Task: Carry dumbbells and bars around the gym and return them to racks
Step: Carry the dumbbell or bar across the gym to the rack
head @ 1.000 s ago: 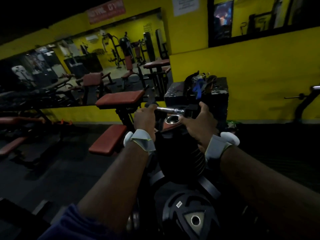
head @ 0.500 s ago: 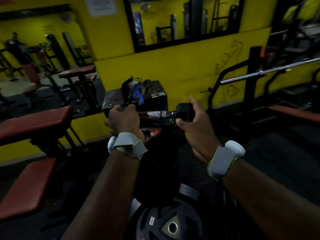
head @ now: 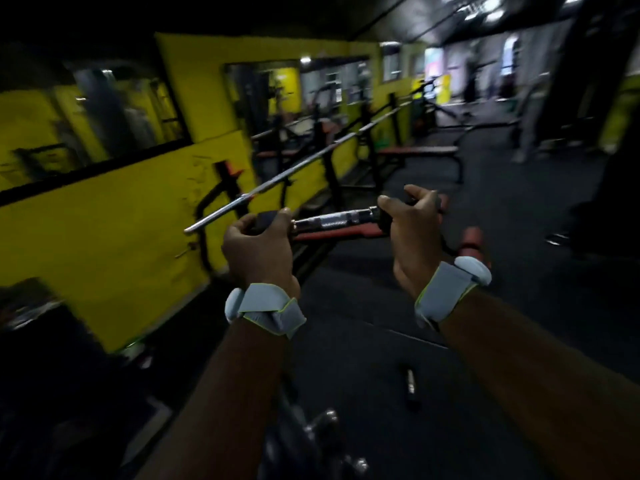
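I hold a short chrome bar [head: 337,219] with dark end grips level in front of my chest. My left hand [head: 258,247] is closed around its left end. My right hand [head: 412,230] grips its right end, fingers curled over the black sleeve. Both wrists wear grey bands. A long silver barbell [head: 294,171] rests on black stands along the yellow wall, just beyond my left hand.
The yellow wall [head: 121,230] with mirrors runs along the left. Red-padded benches [head: 415,150] and black racks stand ahead. A small metal piece [head: 410,381] lies on the dark floor near my feet, and weight plates [head: 311,441] sit below. The picture is blurred.
The view has swung right, away from the black box and red benches, toward the barbell stands and the open gym floor. My right hand has closed onto the bar's end.
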`<action>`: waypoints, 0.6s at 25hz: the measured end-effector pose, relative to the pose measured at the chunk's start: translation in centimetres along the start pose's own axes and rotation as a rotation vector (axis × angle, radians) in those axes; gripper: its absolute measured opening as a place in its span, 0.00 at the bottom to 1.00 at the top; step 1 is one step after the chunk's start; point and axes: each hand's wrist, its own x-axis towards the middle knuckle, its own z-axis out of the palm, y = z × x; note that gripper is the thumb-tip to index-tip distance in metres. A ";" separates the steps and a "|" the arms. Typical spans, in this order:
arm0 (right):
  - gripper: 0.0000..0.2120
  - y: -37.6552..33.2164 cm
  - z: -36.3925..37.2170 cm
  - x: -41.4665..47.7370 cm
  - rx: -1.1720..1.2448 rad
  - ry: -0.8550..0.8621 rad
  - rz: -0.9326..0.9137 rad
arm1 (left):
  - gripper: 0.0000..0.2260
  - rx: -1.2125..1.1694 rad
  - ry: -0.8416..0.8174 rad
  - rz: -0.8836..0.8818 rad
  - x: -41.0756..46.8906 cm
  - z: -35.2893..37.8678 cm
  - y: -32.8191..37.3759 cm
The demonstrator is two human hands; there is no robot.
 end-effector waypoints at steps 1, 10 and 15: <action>0.23 -0.9 -4.1 1.6 -0.022 0.054 -0.009 | 0.31 -0.034 -0.063 -0.031 -2.9 3.7 -0.5; 0.20 -12.4 -43.3 10.1 -0.339 0.890 -0.131 | 0.20 -0.152 -0.768 -0.203 -35.6 35.1 -4.5; 0.22 -15.4 -57.5 12.7 -0.396 1.228 -0.206 | 0.22 -0.137 -1.071 -0.216 -49.0 48.0 -5.8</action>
